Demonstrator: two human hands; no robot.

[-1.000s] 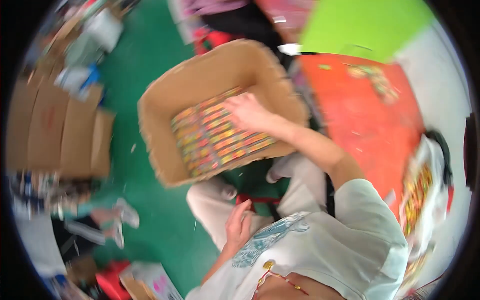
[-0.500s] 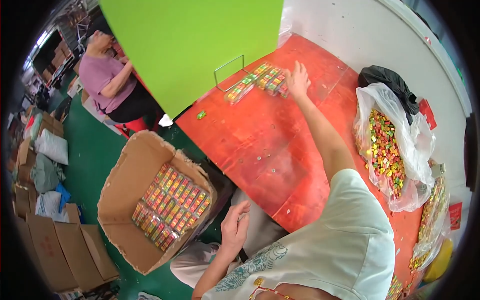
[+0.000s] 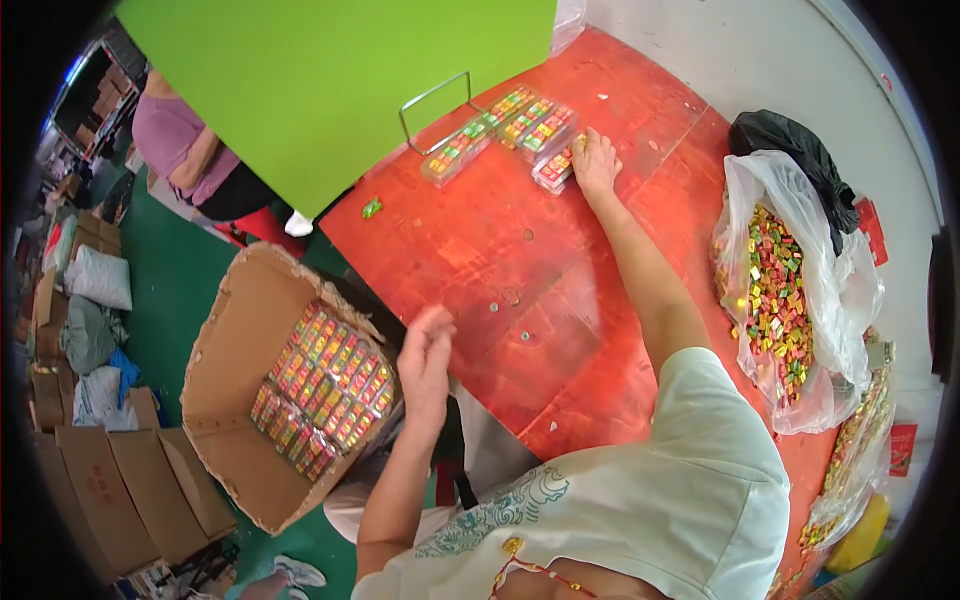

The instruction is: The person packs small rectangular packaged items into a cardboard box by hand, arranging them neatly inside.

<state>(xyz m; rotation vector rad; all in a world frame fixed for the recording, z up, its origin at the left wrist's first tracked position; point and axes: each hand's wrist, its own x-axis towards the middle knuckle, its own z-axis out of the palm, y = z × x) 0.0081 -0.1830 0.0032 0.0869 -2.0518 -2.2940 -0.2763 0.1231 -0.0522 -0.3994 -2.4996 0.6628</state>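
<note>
My right hand (image 3: pixel 597 162) reaches across the red tabletop with its fingers curled over one end of a clear plastic box (image 3: pixel 552 176) of small wrapped pieces in red, yellow and green. Just beyond it lie more such boxes (image 3: pixel 535 126), side by side. A further filled box (image 3: pixel 459 150) rests nearer the green panel. Over the table's left edge hovers my left hand (image 3: pixel 428 368), its fingers loosely bent and nothing seen in them. Below and left of it stands an open cardboard carton (image 3: pixel 222 375), holding rows of filled clear boxes (image 3: pixel 325 385).
A green panel (image 3: pixel 350 90) with a wire handle (image 3: pixel 405 120) borders the table (image 3: pixel 450 265). A loose green wrapped piece (image 3: pixel 372 208) lies near the corner. At right, a clear bag (image 3: pixel 835 300) holds loose wrapped pieces (image 3: pixel 780 300). Another person (image 3: pixel 180 150) is beyond the panel.
My right hand has come down onto the end of one box, which now lies apart from the others. My left hand has risen from my lap toward the table edge. The view has shifted.
</note>
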